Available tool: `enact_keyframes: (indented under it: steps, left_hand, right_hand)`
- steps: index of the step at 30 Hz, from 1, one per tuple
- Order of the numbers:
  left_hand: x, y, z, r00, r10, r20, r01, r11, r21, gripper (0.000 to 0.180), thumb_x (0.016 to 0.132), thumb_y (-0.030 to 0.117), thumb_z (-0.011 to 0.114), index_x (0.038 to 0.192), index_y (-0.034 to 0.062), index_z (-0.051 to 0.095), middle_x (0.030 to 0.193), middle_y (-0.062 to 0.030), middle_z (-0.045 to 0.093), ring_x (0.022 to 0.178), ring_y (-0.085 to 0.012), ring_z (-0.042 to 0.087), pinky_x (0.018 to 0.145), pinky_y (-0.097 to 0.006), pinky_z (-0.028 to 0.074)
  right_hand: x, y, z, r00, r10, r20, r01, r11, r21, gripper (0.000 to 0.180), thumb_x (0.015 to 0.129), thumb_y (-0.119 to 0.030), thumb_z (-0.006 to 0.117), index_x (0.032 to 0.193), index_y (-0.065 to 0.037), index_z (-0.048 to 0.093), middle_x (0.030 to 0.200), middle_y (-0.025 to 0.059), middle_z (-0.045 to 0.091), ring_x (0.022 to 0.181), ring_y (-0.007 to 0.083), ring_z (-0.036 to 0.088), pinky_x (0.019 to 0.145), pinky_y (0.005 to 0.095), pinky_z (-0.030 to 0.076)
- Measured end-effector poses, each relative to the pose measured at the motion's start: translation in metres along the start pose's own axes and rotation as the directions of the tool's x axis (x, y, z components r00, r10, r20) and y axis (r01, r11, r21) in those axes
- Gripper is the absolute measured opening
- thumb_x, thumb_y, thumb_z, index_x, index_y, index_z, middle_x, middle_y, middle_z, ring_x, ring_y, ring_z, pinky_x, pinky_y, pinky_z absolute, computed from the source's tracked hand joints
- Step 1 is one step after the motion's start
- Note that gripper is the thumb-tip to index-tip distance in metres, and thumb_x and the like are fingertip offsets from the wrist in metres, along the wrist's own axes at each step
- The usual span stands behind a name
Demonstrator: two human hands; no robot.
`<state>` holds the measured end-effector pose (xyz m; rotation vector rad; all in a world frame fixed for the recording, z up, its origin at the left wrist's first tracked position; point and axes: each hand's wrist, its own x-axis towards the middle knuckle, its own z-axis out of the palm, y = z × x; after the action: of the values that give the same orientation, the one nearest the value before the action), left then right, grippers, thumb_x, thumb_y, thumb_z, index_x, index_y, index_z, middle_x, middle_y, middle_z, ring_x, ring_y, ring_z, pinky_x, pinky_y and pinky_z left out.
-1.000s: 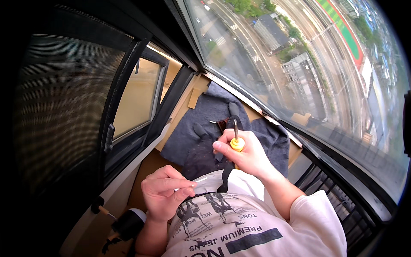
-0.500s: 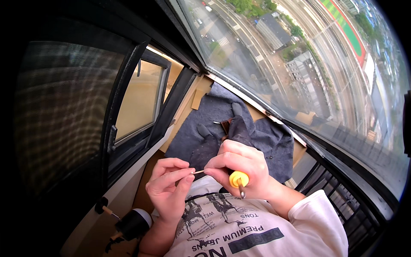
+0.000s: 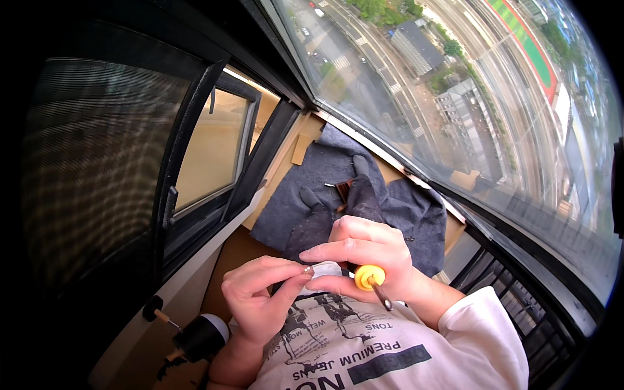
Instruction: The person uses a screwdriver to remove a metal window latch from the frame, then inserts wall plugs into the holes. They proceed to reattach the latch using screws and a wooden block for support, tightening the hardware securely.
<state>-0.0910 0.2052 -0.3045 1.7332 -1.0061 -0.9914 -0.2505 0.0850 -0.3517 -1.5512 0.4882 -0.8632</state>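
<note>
My left hand (image 3: 263, 289) is raised in front of my shirt, with thumb and index finger pinched on a small pale piece (image 3: 307, 270). Most of that piece is hidden by the fingertips. Close beside it, my right hand (image 3: 374, 253) wraps its lower fingers round a yellow-handled screwdriver (image 3: 369, 277). Its metal shaft points back toward my chest; the tip is too foreshortened to make out exactly. The right index finger and thumb are spread apart, with nothing between them, just right of the left fingertips.
A dark grey cloth (image 3: 416, 227) covers the floor under my legs. A brown object (image 3: 343, 190) lies by my foot. At lower left is a black and white round object (image 3: 203, 337) near the wall. A black-framed window (image 3: 211, 146) stands left, large glass (image 3: 364, 91) and railings (image 3: 494, 279) right.
The right thumb and index finger have opened and let go of the thin pale stick that ran between both hands. The left fingertips have moved slightly right; the screwdriver has tilted.
</note>
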Motion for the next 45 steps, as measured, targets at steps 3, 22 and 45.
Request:
enact_keyframes:
  steps: [3, 22, 45]
  left_hand:
    - [0.000, -0.004, 0.007, 0.997, -0.019, -0.081, -0.004, 0.962, -0.274, 0.013, 0.082, -0.003, 0.080, 0.095, -0.0014, 0.077, 0.093, -0.0120, 0.071, 0.080, -0.0167, 0.067, 0.071, -0.026, 0.053]
    - [-0.004, -0.002, 0.012, 0.986, -0.040, -0.165, -0.013, 0.951, -0.310, 0.011, 0.089, 0.004, 0.078, 0.097, -0.0034, 0.077, 0.091, -0.0126, 0.068, 0.077, -0.0134, 0.066, 0.067, -0.023, 0.054]
    - [0.002, 0.000, 0.007, 0.993, -0.059, -0.098, 0.023, 0.941, -0.338, 0.011, 0.087, 0.002, 0.079, 0.094, -0.0042, 0.075, 0.090, -0.0143, 0.069, 0.077, -0.0147, 0.068, 0.068, -0.024, 0.056]
  right_hand:
    - [-0.007, 0.002, 0.004, 0.997, 0.075, -0.017, -0.074, 0.995, 0.073, 0.026, 0.076, -0.007, 0.089, 0.099, -0.003, 0.078, 0.069, 0.0020, 0.053, 0.059, 0.0140, 0.051, 0.053, 0.0285, 0.040]
    - [-0.007, -0.008, 0.011, 0.990, 0.090, 0.111, -0.098, 0.993, 0.065, 0.014, 0.085, -0.005, 0.078, 0.084, -0.003, 0.064, 0.075, 0.0082, 0.047, 0.059, 0.0266, 0.051, 0.050, 0.0379, 0.040]
    - [0.003, -0.007, 0.004, 0.977, 0.066, 0.202, -0.083, 0.993, 0.078, 0.014, 0.086, -0.006, 0.076, 0.084, -0.003, 0.062, 0.075, 0.0084, 0.047, 0.059, 0.0276, 0.050, 0.051, 0.0386, 0.042]
